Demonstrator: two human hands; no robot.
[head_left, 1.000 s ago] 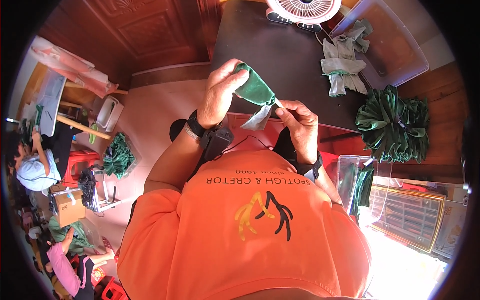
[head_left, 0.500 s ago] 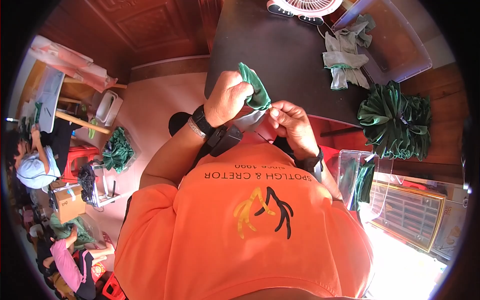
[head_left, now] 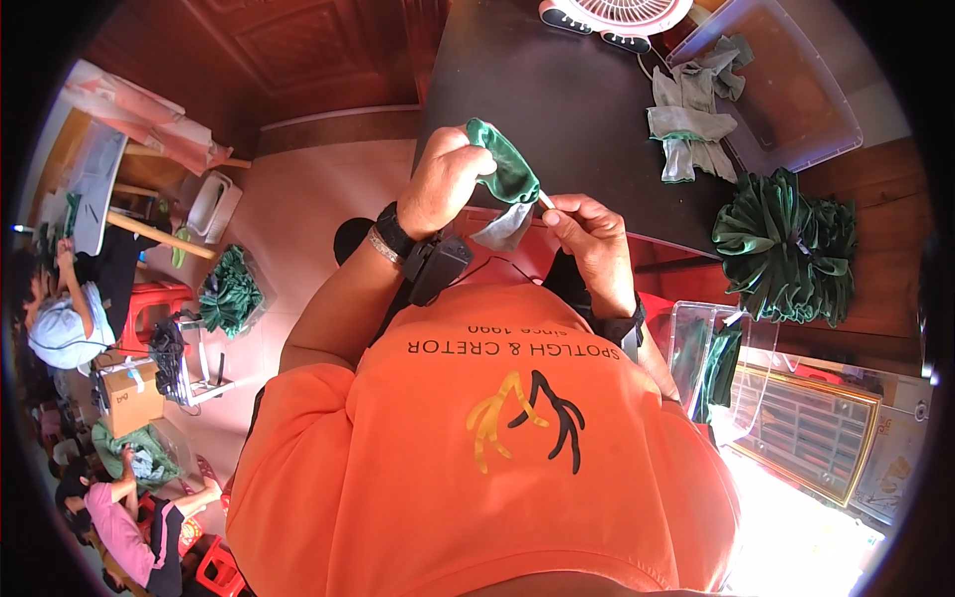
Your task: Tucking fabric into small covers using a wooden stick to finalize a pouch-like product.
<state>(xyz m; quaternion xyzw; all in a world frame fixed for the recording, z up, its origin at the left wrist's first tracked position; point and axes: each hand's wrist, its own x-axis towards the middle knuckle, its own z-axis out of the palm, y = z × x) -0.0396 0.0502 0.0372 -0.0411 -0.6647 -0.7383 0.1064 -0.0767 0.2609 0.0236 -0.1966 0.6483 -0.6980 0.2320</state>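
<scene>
My left hand (head_left: 438, 184) is closed around the upper end of a green velvety cloth piece (head_left: 512, 174), whose fabric is doubled over. A pale grey flap (head_left: 504, 227) of cloth hangs below it. At the cloth's lower right corner, my right hand (head_left: 592, 239) pinches a thin whitish piece (head_left: 545, 200) between thumb and forefinger. Its tip meets the green edge; whether it is a stick or a stretched band I cannot tell. Both hands are held in the air at the near edge of the dark table (head_left: 537, 90).
Grey-green cloth pieces (head_left: 691, 124) lie on the table by a clear plastic bin (head_left: 796, 90). A white fan (head_left: 627, 12) stands at the far edge. A large green cloth bundle (head_left: 786, 244) is at right, above a clear box (head_left: 696, 348). People sit at far left.
More of the whitish piece shows between my right fingers and the cloth. My right hand sits slightly farther right, and the grey flap hangs more into view.
</scene>
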